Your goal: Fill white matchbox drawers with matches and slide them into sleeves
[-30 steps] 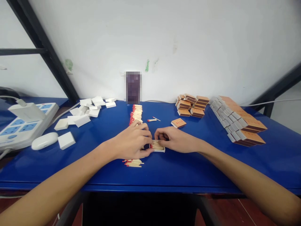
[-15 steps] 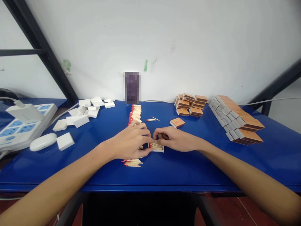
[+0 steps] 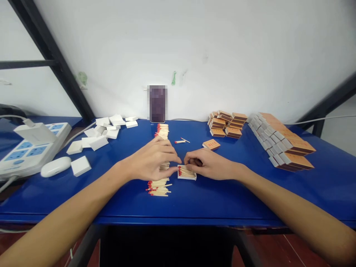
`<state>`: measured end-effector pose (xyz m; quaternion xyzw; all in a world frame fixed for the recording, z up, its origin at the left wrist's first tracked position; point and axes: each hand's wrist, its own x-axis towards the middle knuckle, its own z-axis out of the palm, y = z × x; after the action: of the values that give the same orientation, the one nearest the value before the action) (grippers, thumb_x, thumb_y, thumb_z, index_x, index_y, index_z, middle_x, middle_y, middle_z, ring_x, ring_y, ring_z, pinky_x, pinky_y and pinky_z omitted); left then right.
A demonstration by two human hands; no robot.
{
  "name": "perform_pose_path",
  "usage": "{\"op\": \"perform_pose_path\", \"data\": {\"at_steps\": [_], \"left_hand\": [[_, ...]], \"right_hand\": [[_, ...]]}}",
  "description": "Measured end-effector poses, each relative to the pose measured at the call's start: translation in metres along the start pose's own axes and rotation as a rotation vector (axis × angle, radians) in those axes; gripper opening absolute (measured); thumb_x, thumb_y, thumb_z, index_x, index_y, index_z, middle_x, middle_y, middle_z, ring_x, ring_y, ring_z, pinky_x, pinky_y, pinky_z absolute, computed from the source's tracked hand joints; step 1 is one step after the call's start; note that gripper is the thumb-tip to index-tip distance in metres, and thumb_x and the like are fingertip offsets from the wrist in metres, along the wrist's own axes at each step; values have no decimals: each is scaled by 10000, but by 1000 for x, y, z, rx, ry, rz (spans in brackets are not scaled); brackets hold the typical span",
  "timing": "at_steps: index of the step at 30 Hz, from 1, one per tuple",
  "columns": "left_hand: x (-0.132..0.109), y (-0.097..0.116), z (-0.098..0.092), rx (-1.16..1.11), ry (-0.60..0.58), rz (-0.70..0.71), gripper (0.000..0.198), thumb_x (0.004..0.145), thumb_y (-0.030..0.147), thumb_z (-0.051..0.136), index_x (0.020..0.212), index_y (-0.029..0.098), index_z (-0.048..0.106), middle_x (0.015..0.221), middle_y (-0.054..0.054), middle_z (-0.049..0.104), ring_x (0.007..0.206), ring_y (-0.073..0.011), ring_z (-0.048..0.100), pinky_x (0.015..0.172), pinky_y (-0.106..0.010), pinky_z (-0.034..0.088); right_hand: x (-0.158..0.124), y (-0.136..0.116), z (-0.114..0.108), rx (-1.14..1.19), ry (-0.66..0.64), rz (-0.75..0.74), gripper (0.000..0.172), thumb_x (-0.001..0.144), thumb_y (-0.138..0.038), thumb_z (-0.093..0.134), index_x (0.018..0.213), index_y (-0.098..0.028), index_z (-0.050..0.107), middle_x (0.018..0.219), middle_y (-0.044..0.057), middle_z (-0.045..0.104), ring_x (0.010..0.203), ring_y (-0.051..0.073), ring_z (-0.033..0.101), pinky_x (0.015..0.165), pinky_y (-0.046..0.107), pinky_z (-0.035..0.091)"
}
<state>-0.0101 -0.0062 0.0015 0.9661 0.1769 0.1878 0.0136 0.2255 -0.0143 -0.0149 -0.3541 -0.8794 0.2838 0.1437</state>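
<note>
A small white matchbox tray point(image 3: 187, 173) filled with red-tipped matches lies on the blue table point(image 3: 194, 200) between my hands. My left hand point(image 3: 151, 161) rests over a long row of loose matches point(image 3: 160, 183), with its thumb and fingertips touching the tray's left end. From the right, my right hand point(image 3: 207, 164) curls around the tray, fingers pinched at its top edge. A single orange matchbox sleeve point(image 3: 211, 144) lies just behind my right hand. Two stray matches point(image 3: 181, 141) lie near it.
White empty trays point(image 3: 104, 129) lie scattered at the back left. Beside them are a power strip point(image 3: 26, 148) and a white oval case point(image 3: 54, 166). Orange matchboxes point(image 3: 226, 125) are stacked at the back right, with a long leaning row of boxes point(image 3: 282, 141) further right. A blurred upright object point(image 3: 157, 103) stands against the wall.
My left hand has slid slightly back and up along the match row, uncovering more loose matches in front and the tray's left end. The tray's matches show more fully now.
</note>
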Motion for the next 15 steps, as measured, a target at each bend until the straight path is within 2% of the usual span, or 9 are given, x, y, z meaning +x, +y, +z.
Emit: {"op": "perform_pose_path", "data": {"at_steps": [4,7,11,13,15], "left_hand": [[-4,-9,-3,-45,115,47,141,860,268,568,881,201,691,831,-9,713,784,-147,595,813,-328,403],[-5,-13,-1,76,184,43,155,853,282,556,790,193,665,720,-2,677,681,-138,568,747,-326,394],[-6,-18,2,247,213,-3,232,900,268,486,749,178,637,655,-9,616,628,-137,514,656,-312,347],[-6,-18,2,232,220,-46,241,905,257,467,743,171,623,652,-9,597,624,-136,492,636,-305,331],[-5,-18,1,117,250,-162,245,890,252,465,689,167,578,628,0,555,614,-132,456,639,-300,329]], "right_hand": [[-2,2,-1,-11,-18,-6,117,854,-243,521,833,-168,609,609,-38,497,524,93,411,511,219,318],[-2,3,0,-17,-10,-10,167,873,-291,518,829,-165,619,606,-33,498,525,97,416,509,226,314],[4,10,-1,-126,171,83,222,913,-321,471,857,-167,621,600,-31,528,537,106,448,548,237,334],[10,17,-4,-245,264,165,181,891,-286,497,892,-162,628,614,-22,555,554,116,479,569,243,345],[18,27,-10,-366,313,210,191,870,-252,512,968,-146,638,717,20,602,648,144,532,612,253,374]]}}
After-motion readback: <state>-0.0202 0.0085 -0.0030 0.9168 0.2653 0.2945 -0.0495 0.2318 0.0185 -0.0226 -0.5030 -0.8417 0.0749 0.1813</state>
